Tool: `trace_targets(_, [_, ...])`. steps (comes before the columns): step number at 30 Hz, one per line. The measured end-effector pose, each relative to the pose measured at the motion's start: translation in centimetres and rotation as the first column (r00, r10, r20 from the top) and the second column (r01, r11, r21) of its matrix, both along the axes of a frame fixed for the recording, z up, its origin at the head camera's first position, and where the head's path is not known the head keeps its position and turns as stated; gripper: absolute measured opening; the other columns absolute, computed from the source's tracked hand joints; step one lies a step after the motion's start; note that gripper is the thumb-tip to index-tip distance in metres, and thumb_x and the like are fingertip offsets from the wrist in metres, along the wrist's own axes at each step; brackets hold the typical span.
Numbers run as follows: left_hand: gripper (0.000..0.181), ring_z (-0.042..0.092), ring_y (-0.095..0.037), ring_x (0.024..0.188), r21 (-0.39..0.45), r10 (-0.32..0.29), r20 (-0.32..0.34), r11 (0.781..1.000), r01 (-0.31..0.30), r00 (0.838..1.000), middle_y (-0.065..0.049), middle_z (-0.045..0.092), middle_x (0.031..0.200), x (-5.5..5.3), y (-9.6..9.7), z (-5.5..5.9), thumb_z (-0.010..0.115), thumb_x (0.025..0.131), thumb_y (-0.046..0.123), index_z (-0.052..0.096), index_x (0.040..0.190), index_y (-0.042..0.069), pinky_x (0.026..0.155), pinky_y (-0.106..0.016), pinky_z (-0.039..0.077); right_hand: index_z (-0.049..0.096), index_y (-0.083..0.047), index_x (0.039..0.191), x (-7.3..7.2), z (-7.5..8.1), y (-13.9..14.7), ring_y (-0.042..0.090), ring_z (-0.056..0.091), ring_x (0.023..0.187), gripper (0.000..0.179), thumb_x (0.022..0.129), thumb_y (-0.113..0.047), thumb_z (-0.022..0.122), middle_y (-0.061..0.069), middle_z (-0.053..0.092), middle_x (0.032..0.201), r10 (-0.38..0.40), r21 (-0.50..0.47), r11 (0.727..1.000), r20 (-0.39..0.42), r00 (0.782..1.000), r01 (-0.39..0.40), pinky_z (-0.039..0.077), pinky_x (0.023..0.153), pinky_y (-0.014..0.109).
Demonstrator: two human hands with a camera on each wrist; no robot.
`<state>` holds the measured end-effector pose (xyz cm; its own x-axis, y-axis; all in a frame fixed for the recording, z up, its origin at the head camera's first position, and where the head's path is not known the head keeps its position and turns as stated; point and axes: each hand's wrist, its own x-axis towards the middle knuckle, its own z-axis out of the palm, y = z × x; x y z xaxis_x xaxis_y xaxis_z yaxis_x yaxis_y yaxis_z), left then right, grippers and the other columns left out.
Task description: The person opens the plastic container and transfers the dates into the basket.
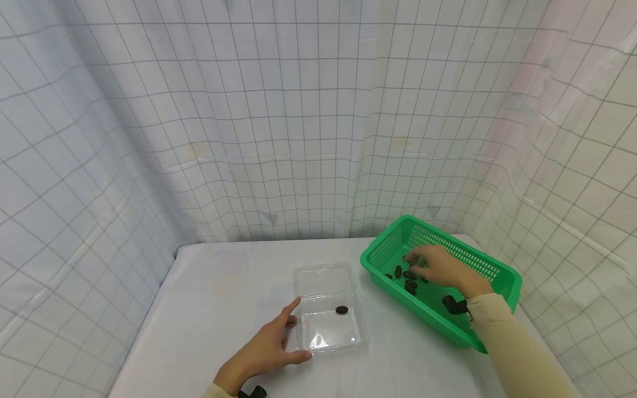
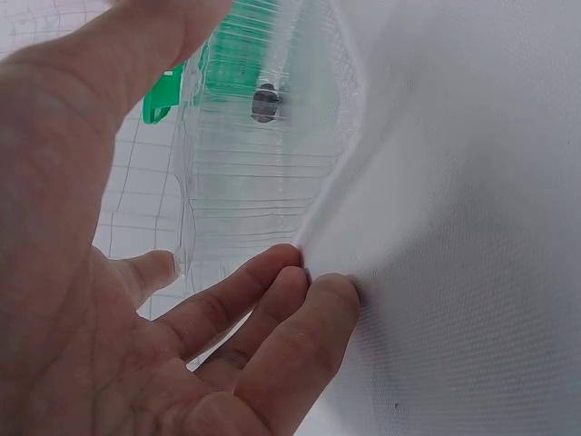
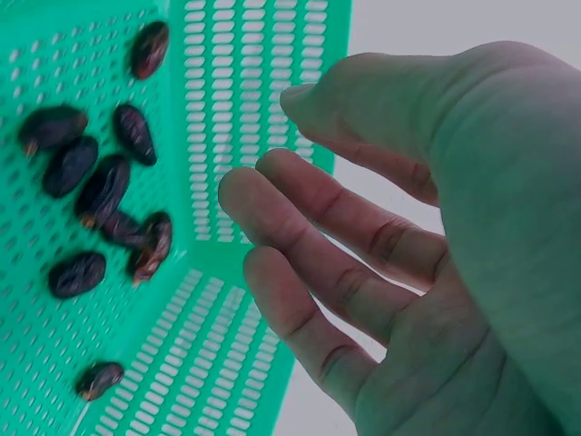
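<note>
A clear plastic clamshell box lies with its lid folded back on the white table. One dark brown date sits inside it. My left hand rests along the box's left side, fingers spread, with thumb and fingertips right at the edge. Over the green basket hovers my right hand, its fingers relaxed and nothing between them. Several wrinkled dates lie on the basket floor below those fingers, as the right wrist view shows.
The basket, with perforated walls, stands at the table's right side, angled toward the box. White grid-patterned curtains close off the back and both sides. The table's left edge runs near the left curtain.
</note>
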<state>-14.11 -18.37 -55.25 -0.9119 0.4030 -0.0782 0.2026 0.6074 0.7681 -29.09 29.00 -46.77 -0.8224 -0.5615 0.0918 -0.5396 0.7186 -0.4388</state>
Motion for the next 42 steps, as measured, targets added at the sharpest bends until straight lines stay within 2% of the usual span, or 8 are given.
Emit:
trace_targets(7, [0.126,0.069,-0.038,0.144,-0.003,0.006,-0.007,1.000,-0.006,1.000,-0.020,0.067,0.161,0.0,-0.1,-0.1,0.098,0.093,0.052,0.022,0.187,0.015,0.098,-0.032,0.064,0.084,-0.006,0.131,1.0,0.4,-2.0,0.023,0.081,0.108,0.023,0.109,-0.004,0.078,0.014,0.085,0.127,0.021,-0.009,1.000,-0.022,1.000,-0.022,0.069,0.094,0.047])
trace_targets(13, [0.127,0.068,-0.039,0.147,0.005,0.003,-0.004,1.000,-0.003,1.000,-0.020,0.067,0.161,-0.2,-0.1,-0.2,0.098,0.093,0.053,0.022,0.187,0.015,0.100,-0.033,0.066,0.083,-0.005,0.130,2.0,0.5,-3.5,0.013,0.079,0.099,0.022,0.109,-0.004,0.079,0.011,0.084,0.122,0.058,-0.036,0.998,-0.032,0.998,-0.059,0.066,0.086,0.033])
trace_targets(20, [0.127,0.067,-0.039,0.148,0.004,0.002,0.002,1.000,-0.002,1.000,-0.020,0.067,0.162,-0.4,0.0,-0.4,0.098,0.093,0.053,0.021,0.187,0.015,0.102,-0.035,0.066,0.084,-0.005,0.127,3.4,0.8,-5.9,0.013,0.077,0.098,0.021,0.107,-0.002,0.080,0.008,0.083,0.122,0.138,-0.037,0.989,-0.151,0.979,-0.145,0.066,0.088,0.032])
trace_targets(23, [0.127,0.068,-0.038,0.147,0.000,0.004,0.005,1.000,-0.004,1.000,-0.020,0.067,0.162,-0.3,0.0,-0.3,0.098,0.093,0.053,0.022,0.187,0.015,0.100,-0.034,0.065,0.084,-0.006,0.128,4.1,0.8,-7.2,0.016,0.077,0.099,0.022,0.107,-0.001,0.080,0.006,0.082,0.121,0.172,-0.038,0.983,-0.163,0.971,-0.181,0.066,0.089,0.033])
trace_targets(26, [0.127,0.068,-0.038,0.147,0.002,0.005,0.003,1.000,-0.005,1.000,-0.021,0.067,0.162,-0.2,0.0,-0.2,0.098,0.093,0.054,0.022,0.187,0.015,0.099,-0.033,0.065,0.084,-0.006,0.130,4.6,0.8,-8.5,0.018,0.076,0.100,0.024,0.107,-0.001,0.080,0.006,0.080,0.120,0.207,-0.042,0.976,-0.147,0.967,-0.215,0.066,0.089,0.033])
trace_targets(35, [0.127,0.070,-0.037,0.144,-0.005,0.013,-0.018,1.000,-0.013,1.000,-0.020,0.067,0.160,-0.4,-0.2,-0.2,0.098,0.093,0.052,0.022,0.187,0.015,0.098,-0.032,0.064,0.082,-0.008,0.134,5.5,0.0,-11.8,0.011,0.075,0.103,0.025,0.110,-0.005,0.078,0.005,0.079,0.123,0.286,-0.028,0.957,-0.052,0.957,-0.287,0.067,0.090,0.030])
trace_targets(42, [0.127,0.071,-0.038,0.143,-0.026,0.010,-0.009,1.000,-0.010,1.000,-0.023,0.067,0.162,-0.3,0.0,-0.4,0.098,0.093,0.054,0.022,0.187,0.013,0.100,-0.040,0.065,0.081,-0.005,0.134,5.5,-1.4,-13.9,0.022,0.081,0.111,0.025,0.110,-0.004,0.076,0.013,0.081,0.129,0.339,0.039,0.940,0.015,0.941,-0.339,0.066,0.096,0.028])
